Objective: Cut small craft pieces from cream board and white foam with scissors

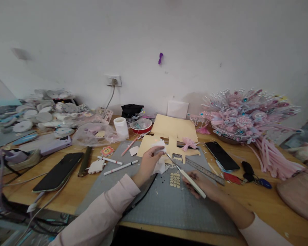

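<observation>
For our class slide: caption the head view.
Left hand pinches white paper; right hand holds a white-handled tool over grey mat.

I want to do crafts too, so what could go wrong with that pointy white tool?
The white cutter in the right hand points its tip at the left hand pinching the paper scrap; a slip might nick a finger. The beige stickers lie just under the cutter and could get scraped.

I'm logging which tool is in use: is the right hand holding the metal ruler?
No, the right hand grips a white-handled tool, while the metal ruler lies flat on the work surface beside it.
</observation>
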`<state>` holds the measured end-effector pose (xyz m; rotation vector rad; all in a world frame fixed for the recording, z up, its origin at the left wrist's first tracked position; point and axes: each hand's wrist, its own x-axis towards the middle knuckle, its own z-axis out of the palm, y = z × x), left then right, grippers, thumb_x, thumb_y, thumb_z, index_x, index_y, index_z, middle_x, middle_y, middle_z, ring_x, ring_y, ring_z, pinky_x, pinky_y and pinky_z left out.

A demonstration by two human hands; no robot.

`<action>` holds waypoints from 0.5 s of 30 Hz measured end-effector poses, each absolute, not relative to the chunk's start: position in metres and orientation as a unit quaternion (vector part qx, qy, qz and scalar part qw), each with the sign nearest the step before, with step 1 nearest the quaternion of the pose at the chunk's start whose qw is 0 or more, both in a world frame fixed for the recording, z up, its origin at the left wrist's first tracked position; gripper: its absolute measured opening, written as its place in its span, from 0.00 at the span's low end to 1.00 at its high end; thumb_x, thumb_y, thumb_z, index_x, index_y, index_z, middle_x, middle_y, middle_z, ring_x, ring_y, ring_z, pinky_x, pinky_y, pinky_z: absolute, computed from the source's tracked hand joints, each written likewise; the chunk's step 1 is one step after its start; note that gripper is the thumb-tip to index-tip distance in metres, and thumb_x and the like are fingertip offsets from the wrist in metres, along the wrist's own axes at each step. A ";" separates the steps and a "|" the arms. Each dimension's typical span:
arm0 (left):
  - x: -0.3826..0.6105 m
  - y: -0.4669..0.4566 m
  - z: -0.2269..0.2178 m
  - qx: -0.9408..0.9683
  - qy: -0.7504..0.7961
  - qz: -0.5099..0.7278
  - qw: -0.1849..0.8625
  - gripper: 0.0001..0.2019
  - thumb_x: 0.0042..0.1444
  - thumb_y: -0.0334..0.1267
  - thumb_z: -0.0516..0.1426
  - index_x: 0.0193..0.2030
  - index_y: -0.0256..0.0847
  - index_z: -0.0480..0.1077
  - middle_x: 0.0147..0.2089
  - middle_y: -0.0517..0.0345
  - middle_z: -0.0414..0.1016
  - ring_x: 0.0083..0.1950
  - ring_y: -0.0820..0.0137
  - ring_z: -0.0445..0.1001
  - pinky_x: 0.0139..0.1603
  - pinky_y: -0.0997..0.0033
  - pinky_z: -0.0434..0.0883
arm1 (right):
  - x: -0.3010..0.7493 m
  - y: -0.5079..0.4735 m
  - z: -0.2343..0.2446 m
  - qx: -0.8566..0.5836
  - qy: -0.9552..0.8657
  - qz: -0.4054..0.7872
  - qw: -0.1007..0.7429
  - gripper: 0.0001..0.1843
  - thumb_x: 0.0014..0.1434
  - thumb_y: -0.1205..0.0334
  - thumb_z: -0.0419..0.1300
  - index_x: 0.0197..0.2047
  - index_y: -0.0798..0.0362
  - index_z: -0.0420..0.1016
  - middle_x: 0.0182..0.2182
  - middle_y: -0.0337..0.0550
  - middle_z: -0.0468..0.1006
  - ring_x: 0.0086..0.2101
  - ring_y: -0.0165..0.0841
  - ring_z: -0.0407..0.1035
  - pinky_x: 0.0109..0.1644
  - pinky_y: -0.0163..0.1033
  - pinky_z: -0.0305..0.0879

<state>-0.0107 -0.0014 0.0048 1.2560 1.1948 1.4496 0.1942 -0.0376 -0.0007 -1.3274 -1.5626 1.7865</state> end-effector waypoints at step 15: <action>-0.012 -0.001 0.004 0.507 0.493 0.569 0.419 0.13 0.44 0.40 0.60 0.38 0.40 0.76 0.42 0.52 0.78 0.44 0.64 0.74 0.47 0.66 0.67 | 0.198 -0.038 -0.005 -0.460 -0.587 0.633 0.208 0.24 0.46 0.40 0.61 0.26 0.52 0.60 0.14 0.28 0.60 0.12 0.21 0.54 0.14 0.29 0.50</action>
